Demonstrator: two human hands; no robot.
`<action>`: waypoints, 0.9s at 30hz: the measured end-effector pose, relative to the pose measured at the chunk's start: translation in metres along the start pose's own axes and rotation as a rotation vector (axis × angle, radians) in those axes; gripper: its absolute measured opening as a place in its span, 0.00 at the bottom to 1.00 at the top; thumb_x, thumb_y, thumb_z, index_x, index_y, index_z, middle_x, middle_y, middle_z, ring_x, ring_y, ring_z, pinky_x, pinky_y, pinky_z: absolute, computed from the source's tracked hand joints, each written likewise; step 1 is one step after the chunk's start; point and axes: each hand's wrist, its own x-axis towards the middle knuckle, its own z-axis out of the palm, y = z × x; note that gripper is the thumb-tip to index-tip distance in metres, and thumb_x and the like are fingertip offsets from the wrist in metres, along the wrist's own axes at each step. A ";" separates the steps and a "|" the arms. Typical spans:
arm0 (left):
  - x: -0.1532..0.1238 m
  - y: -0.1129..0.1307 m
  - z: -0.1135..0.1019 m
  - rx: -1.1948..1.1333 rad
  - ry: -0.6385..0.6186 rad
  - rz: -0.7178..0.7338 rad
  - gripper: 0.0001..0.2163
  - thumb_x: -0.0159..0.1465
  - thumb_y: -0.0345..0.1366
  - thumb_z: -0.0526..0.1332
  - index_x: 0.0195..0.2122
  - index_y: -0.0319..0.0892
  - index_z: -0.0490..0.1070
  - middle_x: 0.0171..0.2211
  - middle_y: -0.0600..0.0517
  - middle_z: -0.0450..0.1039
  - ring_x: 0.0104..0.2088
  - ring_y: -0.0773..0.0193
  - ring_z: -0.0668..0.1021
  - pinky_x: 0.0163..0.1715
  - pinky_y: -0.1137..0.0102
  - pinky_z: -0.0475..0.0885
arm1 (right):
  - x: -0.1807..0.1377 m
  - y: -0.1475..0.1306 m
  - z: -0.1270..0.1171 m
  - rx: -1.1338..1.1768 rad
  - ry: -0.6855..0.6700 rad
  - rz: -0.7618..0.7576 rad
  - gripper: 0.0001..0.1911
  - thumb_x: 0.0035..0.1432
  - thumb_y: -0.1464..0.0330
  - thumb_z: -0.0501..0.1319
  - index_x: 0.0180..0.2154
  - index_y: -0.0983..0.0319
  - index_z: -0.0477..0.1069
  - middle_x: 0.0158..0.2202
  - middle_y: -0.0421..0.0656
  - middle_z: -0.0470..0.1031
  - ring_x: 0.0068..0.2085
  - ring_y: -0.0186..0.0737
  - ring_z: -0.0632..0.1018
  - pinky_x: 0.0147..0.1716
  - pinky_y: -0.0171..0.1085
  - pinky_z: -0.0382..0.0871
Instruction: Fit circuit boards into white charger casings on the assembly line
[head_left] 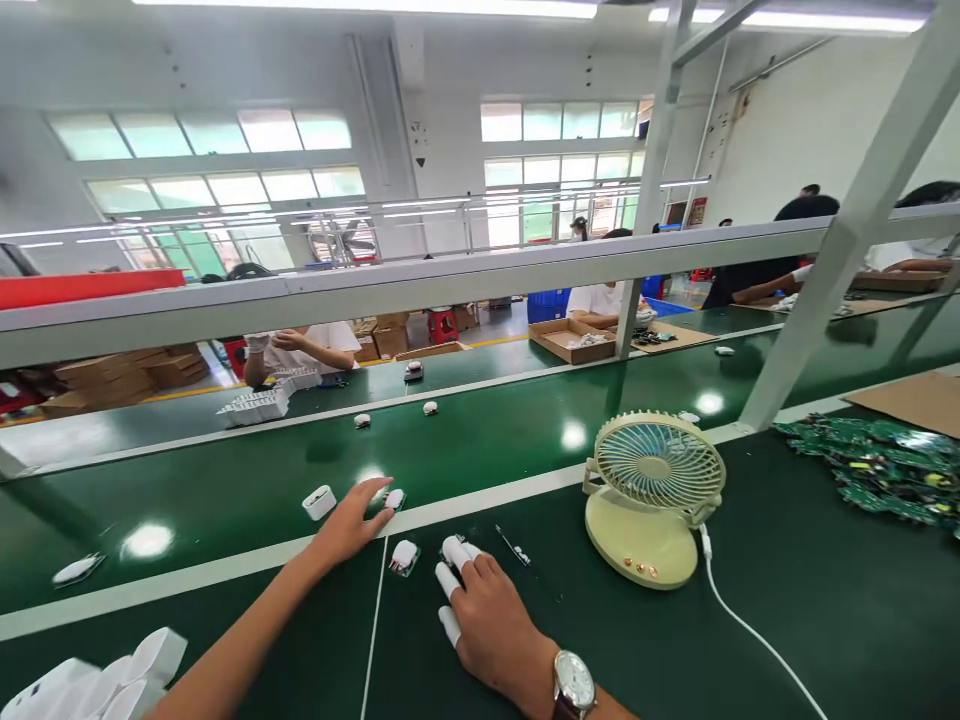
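My left hand (351, 522) reaches over the edge of the green belt with thumb and fingers apart. Just beyond its fingertips lies a small circuit board with a white domed part (395, 498); whether they touch it I cannot tell. My right hand (491, 605), wearing white finger cots and a wristwatch (574, 680), is low over the dark green bench, fingertips closed on a small circuit board (445, 549), mostly hidden beneath them. Between my hands sits another board with a white domed part (404, 556). A thin tool-like piece (513, 545) lies right of my right hand.
A white housing (319, 502) sits on the belt (247, 510). White housings (112, 685) cluster at lower left. A yellow-green fan (652, 500) with a white cable stands right, before piled green circuit boards (885, 465). A metal post (817, 260) rises there. People work across the belt.
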 end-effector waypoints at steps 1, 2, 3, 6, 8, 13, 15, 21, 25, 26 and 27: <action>0.003 0.004 0.006 -0.019 -0.038 -0.004 0.17 0.59 0.45 0.63 0.46 0.44 0.78 0.47 0.46 0.83 0.49 0.48 0.83 0.51 0.57 0.78 | 0.000 0.000 0.000 -0.003 -0.018 -0.003 0.17 0.60 0.69 0.65 0.50 0.69 0.77 0.52 0.60 0.76 0.53 0.57 0.77 0.57 0.52 0.73; 0.006 0.007 0.010 -0.032 -0.068 -0.015 0.17 0.59 0.46 0.64 0.45 0.44 0.79 0.45 0.46 0.84 0.47 0.48 0.83 0.50 0.57 0.79 | 0.000 0.000 -0.001 -0.007 -0.027 -0.009 0.18 0.60 0.68 0.65 0.50 0.69 0.77 0.51 0.60 0.77 0.53 0.57 0.77 0.57 0.52 0.73; 0.010 0.008 0.012 -0.041 -0.088 -0.030 0.16 0.59 0.47 0.64 0.43 0.44 0.80 0.42 0.46 0.84 0.44 0.47 0.84 0.48 0.57 0.80 | 0.000 0.001 -0.002 -0.012 -0.028 -0.017 0.20 0.60 0.68 0.65 0.52 0.70 0.76 0.52 0.60 0.76 0.54 0.58 0.76 0.57 0.52 0.73; 0.018 0.010 0.009 -0.055 -0.104 -0.067 0.15 0.60 0.46 0.62 0.41 0.44 0.81 0.39 0.45 0.85 0.42 0.46 0.83 0.46 0.54 0.79 | 0.000 0.002 -0.004 -0.025 0.001 -0.036 0.23 0.61 0.67 0.64 0.57 0.69 0.73 0.55 0.60 0.75 0.56 0.58 0.75 0.58 0.52 0.73; 0.017 0.013 0.004 -0.061 -0.091 -0.074 0.16 0.62 0.45 0.60 0.43 0.42 0.80 0.40 0.43 0.84 0.43 0.45 0.83 0.48 0.53 0.78 | 0.001 0.003 -0.004 -0.014 0.020 -0.039 0.20 0.61 0.68 0.63 0.54 0.68 0.75 0.52 0.58 0.76 0.54 0.57 0.76 0.56 0.52 0.74; -0.039 0.045 0.001 -0.099 -0.118 -0.057 0.19 0.66 0.45 0.62 0.55 0.43 0.75 0.44 0.47 0.82 0.41 0.55 0.83 0.46 0.61 0.79 | 0.003 0.003 -0.003 0.038 0.210 -0.040 0.17 0.60 0.77 0.59 0.50 0.69 0.76 0.51 0.59 0.76 0.51 0.56 0.77 0.53 0.53 0.76; -0.072 0.067 0.004 -0.117 -0.194 0.041 0.20 0.64 0.44 0.68 0.56 0.45 0.74 0.44 0.49 0.82 0.41 0.57 0.83 0.44 0.63 0.80 | 0.003 0.002 -0.003 0.052 0.304 -0.068 0.21 0.60 0.80 0.55 0.54 0.71 0.73 0.49 0.59 0.77 0.49 0.55 0.77 0.50 0.52 0.78; -0.123 0.090 -0.026 0.104 -0.208 0.223 0.26 0.59 0.51 0.73 0.55 0.46 0.74 0.49 0.50 0.82 0.48 0.56 0.83 0.50 0.66 0.78 | 0.001 -0.003 -0.003 0.196 0.331 -0.224 0.16 0.69 0.76 0.53 0.54 0.65 0.72 0.38 0.50 0.77 0.38 0.49 0.78 0.37 0.47 0.80; -0.140 0.046 -0.086 0.253 -0.086 0.011 0.12 0.69 0.40 0.64 0.53 0.45 0.75 0.51 0.46 0.80 0.52 0.49 0.80 0.52 0.56 0.76 | -0.002 -0.015 -0.002 0.266 0.222 -0.256 0.15 0.70 0.69 0.57 0.55 0.63 0.72 0.45 0.53 0.76 0.41 0.50 0.79 0.39 0.47 0.81; -0.145 0.031 -0.101 0.289 -0.049 -0.046 0.11 0.69 0.38 0.63 0.50 0.43 0.76 0.49 0.42 0.80 0.52 0.44 0.79 0.52 0.51 0.75 | -0.003 -0.018 -0.002 0.266 0.202 -0.250 0.15 0.70 0.70 0.58 0.56 0.62 0.72 0.47 0.53 0.75 0.41 0.50 0.79 0.39 0.47 0.82; -0.150 0.015 -0.114 0.320 -0.018 -0.099 0.10 0.69 0.38 0.62 0.47 0.40 0.77 0.48 0.39 0.80 0.52 0.40 0.78 0.51 0.46 0.74 | -0.003 -0.020 -0.001 0.261 0.190 -0.242 0.15 0.69 0.71 0.58 0.56 0.61 0.73 0.48 0.53 0.75 0.42 0.50 0.79 0.39 0.47 0.82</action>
